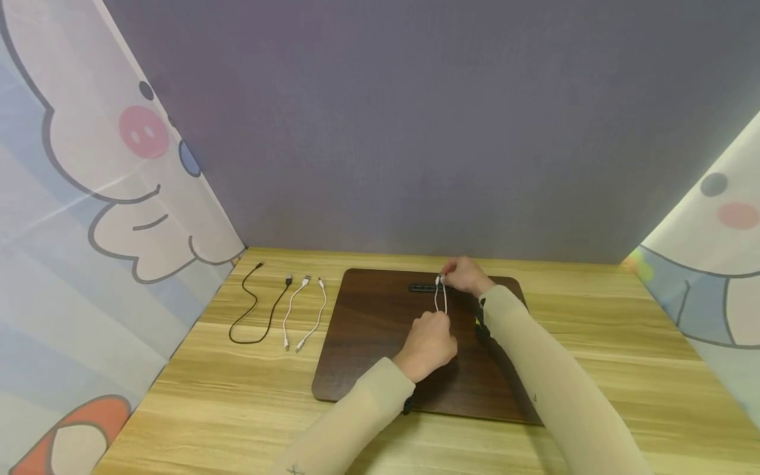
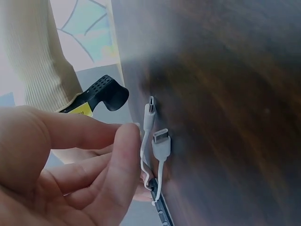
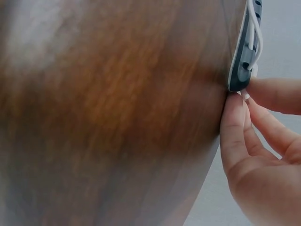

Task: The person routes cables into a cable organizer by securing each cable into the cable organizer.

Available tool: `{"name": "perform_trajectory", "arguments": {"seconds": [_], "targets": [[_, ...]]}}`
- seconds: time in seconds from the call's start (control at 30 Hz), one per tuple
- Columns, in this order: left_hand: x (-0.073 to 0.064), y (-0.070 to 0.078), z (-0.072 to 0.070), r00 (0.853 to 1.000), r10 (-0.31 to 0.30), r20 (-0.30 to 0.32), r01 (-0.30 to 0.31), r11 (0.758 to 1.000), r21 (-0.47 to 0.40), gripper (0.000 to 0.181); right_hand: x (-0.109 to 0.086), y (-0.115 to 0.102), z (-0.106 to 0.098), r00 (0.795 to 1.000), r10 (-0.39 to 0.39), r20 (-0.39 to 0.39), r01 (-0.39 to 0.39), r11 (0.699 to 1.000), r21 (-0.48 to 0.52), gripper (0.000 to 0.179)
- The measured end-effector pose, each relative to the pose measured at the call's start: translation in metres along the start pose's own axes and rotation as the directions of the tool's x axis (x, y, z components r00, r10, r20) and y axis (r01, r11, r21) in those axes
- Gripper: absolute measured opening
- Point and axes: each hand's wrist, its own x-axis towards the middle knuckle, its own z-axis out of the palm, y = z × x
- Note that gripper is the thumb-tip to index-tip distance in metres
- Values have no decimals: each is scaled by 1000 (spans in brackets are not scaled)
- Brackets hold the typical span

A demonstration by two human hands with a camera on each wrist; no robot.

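Two white USB charging cables [image 1: 445,300] run from a black cable organizer [image 1: 420,287] near the far edge of a brown board. My right hand [image 1: 468,276] is at the organizer's right end. In the right wrist view its thumb and fingers pinch a small white piece of cable [image 3: 245,94] just below the organizer's tip. My left hand [image 1: 429,344] is over the board, at the cables' near ends. In the left wrist view, its thumb and forefinger meet beside a USB-C plug [image 2: 149,115] and a USB-A plug [image 2: 161,147]; whether they pinch cable is unclear.
Left of the board [image 1: 368,330] lie a black USB cable [image 1: 237,323] and two short white cables [image 1: 287,316] [image 1: 320,316]. All rest on a wood-grain table [image 1: 594,310]. A grey wall [image 1: 415,132] stands behind, with printed cartoon sheets [image 1: 77,178] at the sides.
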Motion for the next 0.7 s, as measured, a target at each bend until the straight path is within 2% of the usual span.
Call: {"name": "perform_trajectory", "arguments": {"seconds": [0.1,0.5,0.7], "targets": [[-2,-3,-2,1000,17,0,-17,999,-30,29,0,1,0,1000,-2,-2,2,1000,2,19],[-10,-17,-12,997,80,-6,-80,989,-128,17,-2,1,-1,1000,14,20,-14,1000,9,21],[-14,-33,-28,997,78,-25,-80,991,-104,13,-2,-1,1,1000,24,17,-24,1000,8,22]]}}
